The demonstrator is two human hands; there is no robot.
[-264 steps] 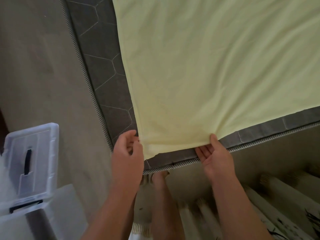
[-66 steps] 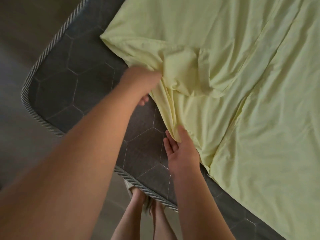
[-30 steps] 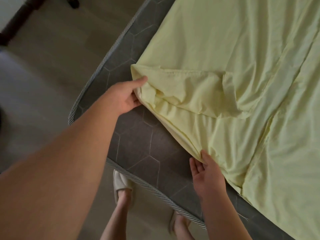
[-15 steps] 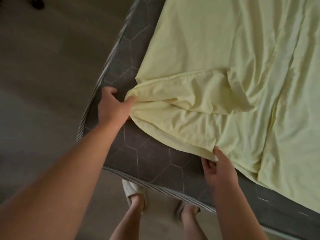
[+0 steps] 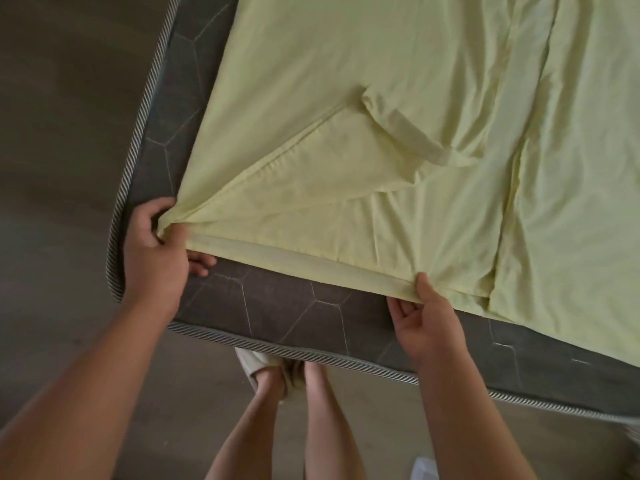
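Across the dark grey hexagon-quilted mattress (image 5: pixel 277 306) the pale yellow cotton sheet (image 5: pixel 381 98) is lying rumpled, its corner sitting short of the edge. The left hand (image 5: pixel 152 247) is clenching that bunched corner and the right hand (image 5: pixel 426 327) is pinching the hem, thumb on top. It looks like corner-spreading, and the next move is calling for an even outward pull.

pale yellow sheet (image 5: pixel 398 150), creased, spread over mattress (image 5: pixel 277 306)

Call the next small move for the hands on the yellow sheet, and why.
Probably pull the sheet outward and down over the mattress corner. The left hand grips its bunched corner, the right hand pinches the near hem, and bare grey mattress shows along both edges, so the sheet stops short.
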